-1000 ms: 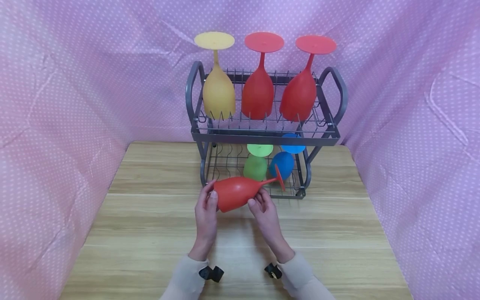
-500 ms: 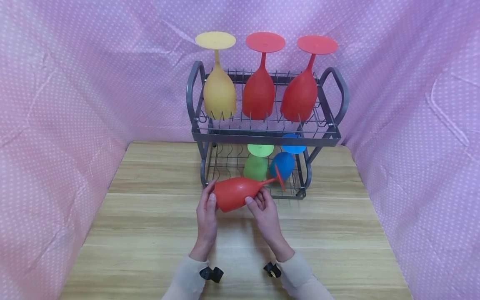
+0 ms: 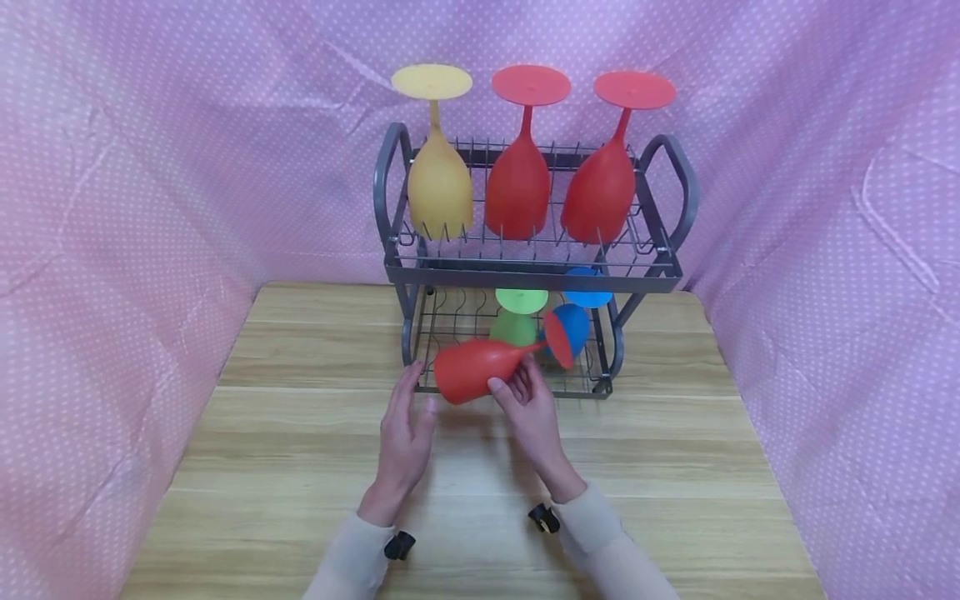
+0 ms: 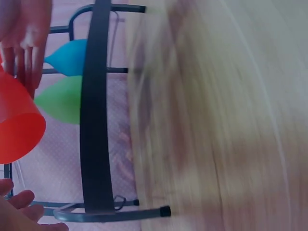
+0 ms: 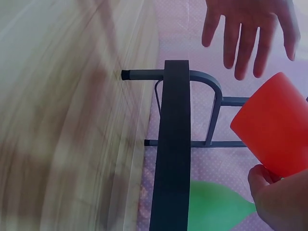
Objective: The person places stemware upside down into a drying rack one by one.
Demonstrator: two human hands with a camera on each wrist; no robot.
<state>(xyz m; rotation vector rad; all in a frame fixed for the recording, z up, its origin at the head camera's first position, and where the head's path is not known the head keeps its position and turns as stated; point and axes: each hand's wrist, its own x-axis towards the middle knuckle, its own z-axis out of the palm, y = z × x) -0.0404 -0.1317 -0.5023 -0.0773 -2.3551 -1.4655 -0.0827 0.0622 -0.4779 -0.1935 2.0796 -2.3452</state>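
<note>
A red plastic wine glass (image 3: pixel 474 369) lies tilted on its side in the air, its bowl to the left and its foot to the upper right. My right hand (image 3: pixel 531 417) holds it where the bowl narrows to the stem, thumb in front. Just left of the rim, my left hand (image 3: pixel 405 437) is apart from the glass with its fingers extended. In the right wrist view a gap shows between the left hand (image 5: pixel 250 36) and the red bowl (image 5: pixel 279 127). Behind the held glass, a green wine glass (image 3: pixel 513 328) and a blue wine glass (image 3: pixel 576 323) stand upside down, partly covered.
A grey two-tier dish rack (image 3: pixel 532 279) stands on the wooden table (image 3: pixel 300 433). Its upper tier bears an upside-down yellow wine glass (image 3: pixel 440 187) and two red ones, the middle one (image 3: pixel 517 192) and the right one (image 3: pixel 600 192). A pink dotted curtain (image 3: pixel 135 250) surrounds the table.
My left hand has let go of the red wine glass and drawn back to the lower left. The glass, in my right hand, has risen slightly toward the rack, its foot turning to face me more.
</note>
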